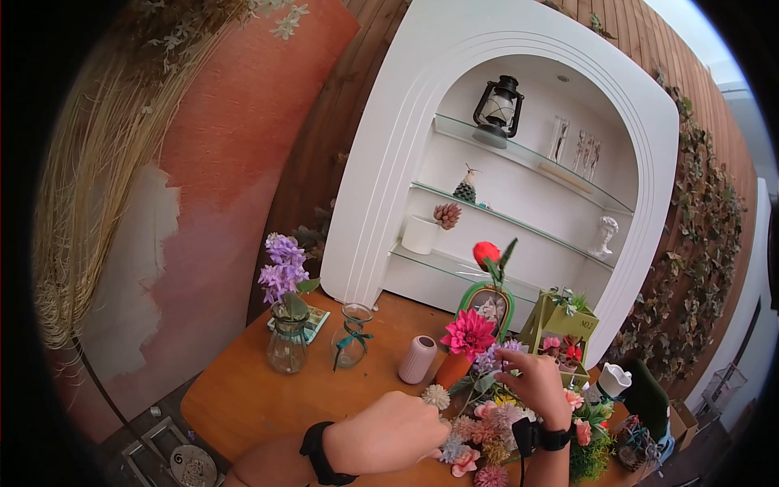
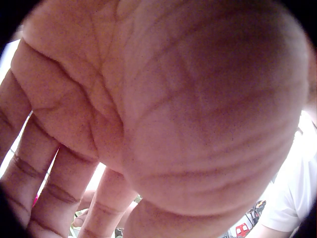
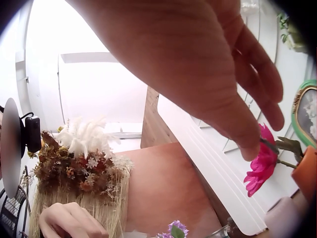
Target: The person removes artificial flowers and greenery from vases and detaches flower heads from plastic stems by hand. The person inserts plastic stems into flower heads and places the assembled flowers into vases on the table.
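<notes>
My left hand (image 1: pixel 385 434) is over the front of the table, palm down and fingers loosely bent, just left of a heap of artificial flowers (image 1: pixel 491 430). In the left wrist view its palm shows nothing held; its fingertips are cut off. My right hand (image 1: pixel 535 385) hovers above the heap with thumb and fingers apart. Right beside its fingertips stands an orange vase (image 1: pixel 452 372) with a magenta flower (image 1: pixel 468 334). The right wrist view shows the thumb overlapping that flower (image 3: pixel 262 161). A red rosebud (image 1: pixel 487 253) rises behind it.
A pink ribbed vase (image 1: pixel 417 360) and a glass vase with a teal ribbon (image 1: pixel 350 345) stand left of the orange vase. Farther left, another glass vase (image 1: pixel 287 345) holds purple flowers. A green-framed mirror (image 1: pixel 497 304) and a green planter box (image 1: pixel 560 329) stand behind.
</notes>
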